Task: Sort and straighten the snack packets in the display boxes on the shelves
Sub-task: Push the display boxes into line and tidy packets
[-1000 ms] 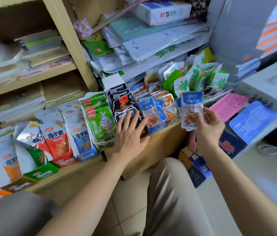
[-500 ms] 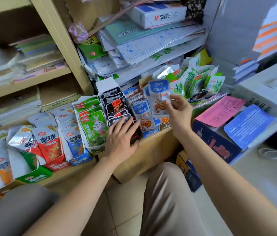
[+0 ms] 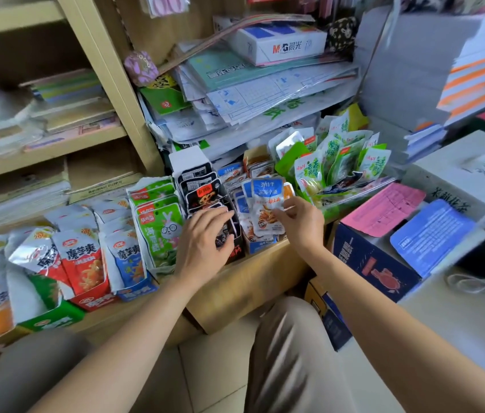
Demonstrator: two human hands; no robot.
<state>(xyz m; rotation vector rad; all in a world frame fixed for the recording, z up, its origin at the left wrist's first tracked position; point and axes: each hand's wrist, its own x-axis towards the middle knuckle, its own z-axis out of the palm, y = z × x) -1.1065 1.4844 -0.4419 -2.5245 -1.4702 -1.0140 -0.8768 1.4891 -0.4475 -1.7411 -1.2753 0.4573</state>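
Beside the green rabbit packets (image 3: 161, 231), the left hand (image 3: 205, 245) curls its fingers over the front black packets (image 3: 201, 190). The right hand (image 3: 303, 223) pinches one blue packet (image 3: 266, 204) between thumb and fingers, holding it upright just above the blue display box (image 3: 260, 245).

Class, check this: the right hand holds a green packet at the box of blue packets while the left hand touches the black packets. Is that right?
No. The head view shows the right hand holding a blue packet, not a green one; the left hand does touch the black packets.
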